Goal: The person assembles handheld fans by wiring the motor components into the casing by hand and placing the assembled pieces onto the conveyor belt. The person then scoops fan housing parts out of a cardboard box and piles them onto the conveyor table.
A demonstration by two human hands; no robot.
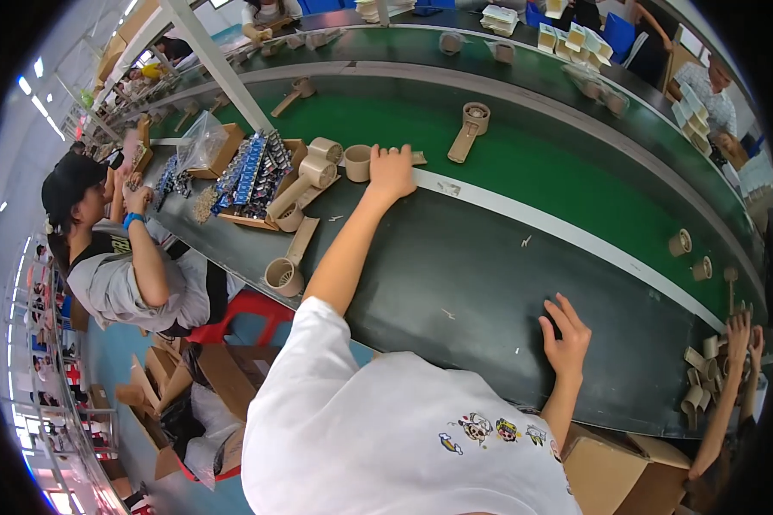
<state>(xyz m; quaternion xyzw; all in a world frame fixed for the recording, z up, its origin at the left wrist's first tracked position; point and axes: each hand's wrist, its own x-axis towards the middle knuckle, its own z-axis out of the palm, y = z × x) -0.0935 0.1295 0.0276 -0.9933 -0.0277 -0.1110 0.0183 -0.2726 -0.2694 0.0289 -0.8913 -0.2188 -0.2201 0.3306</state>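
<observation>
Presently, the left hand's [392,173] fingers bend down just beside a beige, cup-shaped plastic part [357,164] at the white rail [481,199] bordering the bright green conveyor belt [541,163]; whether they grip it, I cannot tell. Over the dark, smooth table [455,266], the right hand [569,339] is empty, its fingers loosely curled and spread apart.

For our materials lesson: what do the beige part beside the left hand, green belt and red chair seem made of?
Beige part: probably matte plastic; smooth, moulded curves.
Green belt: perhaps satin rubber or PVC; flat, evenly coloured.
Red chair: likely glossy plastic; smooth, curved edges.
</observation>
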